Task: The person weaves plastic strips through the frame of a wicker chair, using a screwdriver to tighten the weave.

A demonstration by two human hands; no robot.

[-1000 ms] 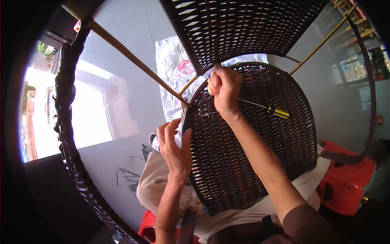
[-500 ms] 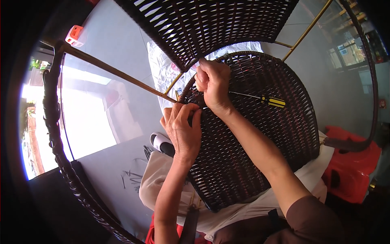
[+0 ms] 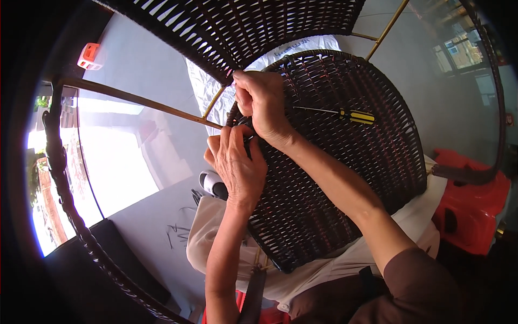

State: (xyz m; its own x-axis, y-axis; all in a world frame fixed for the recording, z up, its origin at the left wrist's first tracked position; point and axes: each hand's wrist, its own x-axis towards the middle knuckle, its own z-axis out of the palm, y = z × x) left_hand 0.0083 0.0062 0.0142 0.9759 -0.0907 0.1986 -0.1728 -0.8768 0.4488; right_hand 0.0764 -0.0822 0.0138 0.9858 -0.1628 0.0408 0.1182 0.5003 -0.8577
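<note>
A dark brown woven chair seat point(image 3: 345, 162) lies in front of me, with the woven backrest point(image 3: 259, 27) beyond it. My left hand point(image 3: 234, 156) has its fingers curled over the seat's left rim. Just beyond it, my right hand point(image 3: 261, 102) is closed in a fist above the seat's far left corner; whatever it pinches is hidden. A screwdriver point(image 3: 356, 115) with a yellow and black handle rests on the weave, its shaft pointing toward my right hand.
Metal chair bars point(image 3: 145, 102) and a wrapped armrest point(image 3: 65, 189) curve round the left. A crumpled white sack point(image 3: 202, 92) lies under the chair. A red plastic stool point(image 3: 469, 210) stands at right. A slipper point(image 3: 209, 181) and dark strand scraps point(image 3: 178, 235) are on the floor.
My right fist has moved left across the seat, closer to the left rim. My left hand keeps its place on the rim. The whole view has shifted slightly.
</note>
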